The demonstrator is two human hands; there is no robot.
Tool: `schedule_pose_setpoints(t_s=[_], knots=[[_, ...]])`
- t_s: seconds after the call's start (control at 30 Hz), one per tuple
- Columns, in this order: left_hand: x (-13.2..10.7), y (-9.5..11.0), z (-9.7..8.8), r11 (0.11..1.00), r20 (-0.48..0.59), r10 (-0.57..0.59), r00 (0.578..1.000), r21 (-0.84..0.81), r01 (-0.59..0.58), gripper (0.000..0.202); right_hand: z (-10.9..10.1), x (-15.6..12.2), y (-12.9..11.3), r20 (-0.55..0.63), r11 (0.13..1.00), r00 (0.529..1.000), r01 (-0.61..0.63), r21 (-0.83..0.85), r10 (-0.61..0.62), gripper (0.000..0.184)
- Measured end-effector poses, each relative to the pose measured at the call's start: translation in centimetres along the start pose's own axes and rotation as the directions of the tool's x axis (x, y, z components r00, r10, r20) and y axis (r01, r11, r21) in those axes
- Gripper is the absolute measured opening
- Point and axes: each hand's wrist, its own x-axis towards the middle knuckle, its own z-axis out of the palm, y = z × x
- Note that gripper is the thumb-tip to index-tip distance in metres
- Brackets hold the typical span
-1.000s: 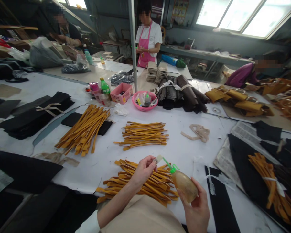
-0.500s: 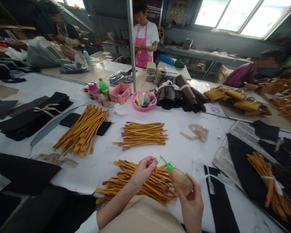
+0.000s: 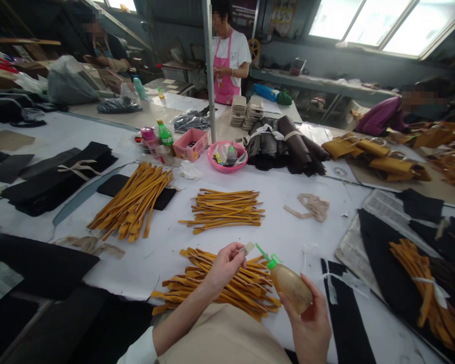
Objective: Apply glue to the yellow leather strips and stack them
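My left hand pinches a small pale flat piece between thumb and fingers, above a pile of mustard-coloured straps. In my right hand is a squeeze bottle of amber liquid with a green nozzle. It tilts to the left, and its tip stands just right of the pale piece, apart from it. A second row of straps lies farther forward, and a third heap rests partly on a black piece at the left.
Beyond the straps stand a pink basket, a pink box and a green-capped bottle. Black stacked pieces lie left; a tied strap bundle lies right. A metal post rises behind. Several co-workers are farther back.
My right hand has drawn the squeeze bottle to the right, so its nozzle tip has left the pale piece. My left hand keeps its pinch, nearly still.
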Motion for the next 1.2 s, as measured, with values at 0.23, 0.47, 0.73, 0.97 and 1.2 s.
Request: schedule_pose_setpoints(t_s=[0.23,0.47,0.73,0.97,1.2], knots=[[0.0,0.0,0.0,1.0,-0.006,-0.02,1.0,0.005,0.02,0.041,-0.5,-0.6,-0.6,0.097,0.997,0.995,-0.023,-0.075,0.03,0.062],[0.0,0.1,-0.1,1.0,-0.028,-0.02,0.999,-0.006,0.02,0.042,-0.5,-0.1,-0.8,0.091,0.995,0.996,-0.009,-0.097,0.018,0.062],[0.3,0.1,-1.0,0.981,-0.068,0.085,0.994,0.178,-0.072,0.031,-1.0,1.1,-0.4,-0.009,0.974,0.981,-0.191,0.124,0.193,0.067],[0.3,2.5,-2.2,0.744,-0.087,0.346,0.934,0.632,-0.217,0.03,-1.3,2.5,0.3,0.033,0.815,0.889,-0.433,0.384,0.457,0.061],[6.8,4.3,-1.9,0.511,0.004,0.445,0.895,0.82,-0.258,0.034,-2.1,2.8,2.1,-0.002,0.765,0.851,-0.47,0.44,0.525,0.061]])
